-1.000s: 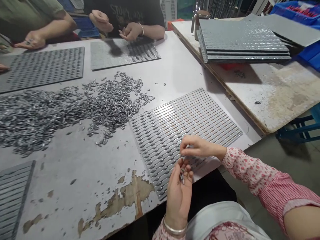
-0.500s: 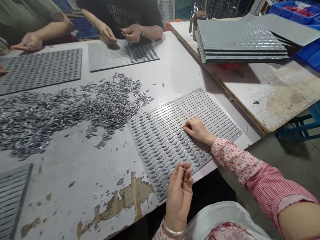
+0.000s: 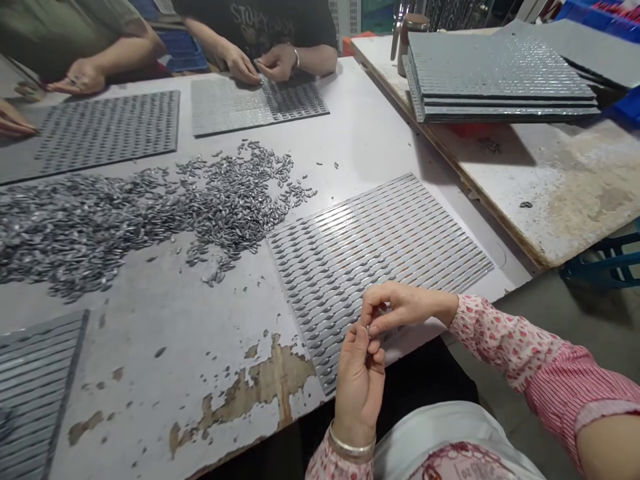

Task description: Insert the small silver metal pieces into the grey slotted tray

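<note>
My left hand (image 3: 361,370) is closed above the near edge of a grooved grey board (image 3: 345,250), palm turned up, thumb and fingers pinched. A tiny grey piece is partly visible at its fingertips; the fingers hide most of it. My right hand (image 3: 400,305) meets it there, thumb and forefinger pinched at the same spot, and what they grip is hidden. Rows of small grey spindle-shaped pieces sit in the board's grooves along its left and near parts. Toward the far right, the grooves show no pieces.
A large heap of loose spindle-shaped pieces (image 3: 225,200) spreads across the table (image 3: 220,320). Two co-workers' hands are over other boards (image 3: 115,133) at the far side. Stacked boards (image 3: 500,73) stand on a side table (image 3: 565,187). Another grooved board (image 3: 45,373) lies at lower left.
My right hand has come off the board's middle and moved toward me, down to my left fingertips. My left hand has stayed nearly in place. The view has shifted slightly.
</note>
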Available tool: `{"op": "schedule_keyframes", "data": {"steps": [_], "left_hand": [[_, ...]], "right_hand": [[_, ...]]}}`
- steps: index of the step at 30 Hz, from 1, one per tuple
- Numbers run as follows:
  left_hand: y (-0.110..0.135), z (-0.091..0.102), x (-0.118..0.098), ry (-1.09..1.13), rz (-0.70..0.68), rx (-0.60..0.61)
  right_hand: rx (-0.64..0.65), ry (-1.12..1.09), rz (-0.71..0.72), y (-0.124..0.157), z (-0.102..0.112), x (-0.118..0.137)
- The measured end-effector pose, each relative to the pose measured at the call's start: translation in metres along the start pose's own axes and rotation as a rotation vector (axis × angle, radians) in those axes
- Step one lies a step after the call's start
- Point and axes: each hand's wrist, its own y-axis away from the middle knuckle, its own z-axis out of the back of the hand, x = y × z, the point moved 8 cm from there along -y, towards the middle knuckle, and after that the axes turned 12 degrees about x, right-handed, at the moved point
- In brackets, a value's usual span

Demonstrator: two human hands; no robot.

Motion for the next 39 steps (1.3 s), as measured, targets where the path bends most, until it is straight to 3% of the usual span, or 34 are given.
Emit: {"op": "schedule_keyframes", "data": {"steps": [3,7,9,14,19,23,26,31,33,36,39], "left_hand": [[0.003,0.002,-0.004,0.061,-0.018,-0.044],[0.012,0.0,-0.001,0.212,0.08,-0.105],[0.016,-0.002,0.0,0.224,0.12,-0.109],[0.016,0.002,-0.004,0.098,0.095,-0.092],[0.016,0.008,0.0,0.091,0.1,-0.102],[0.014,0.005,-0.001,0.068,0.075,-0.069],[0.011,0.002,-0.006,0.058,0.005,-0.027],[0.006,0.0,-0.006,0.062,-0.006,0.008],[0.005,-0.002,-0.006,0.054,-0.01,0.024],[0.006,-0.003,-0.006,0.041,-0.005,-0.018],[0.01,-0.001,-0.006,0.044,0.023,-0.088]], "right_hand": [[-0.063,-0.015,-0.027,-0.008,0.014,-0.007],[-0.473,0.228,-0.203,-0.016,0.066,-0.027],[-0.58,0.45,-0.281,-0.023,0.081,-0.033],[-0.56,0.8,-0.444,-0.04,0.081,-0.047],[-0.589,0.887,-0.536,-0.038,0.078,-0.052],[-0.619,0.833,-0.534,-0.035,0.083,-0.053],[-0.537,0.635,-0.371,-0.034,0.075,-0.045],[-0.013,0.043,-0.029,-0.027,0.019,-0.016],[0.086,-0.076,0.017,-0.021,0.002,-0.008],[0.021,-0.257,0.018,-0.015,0.003,-0.013],[-0.233,-0.285,0.013,-0.011,0.037,-0.026]]}}
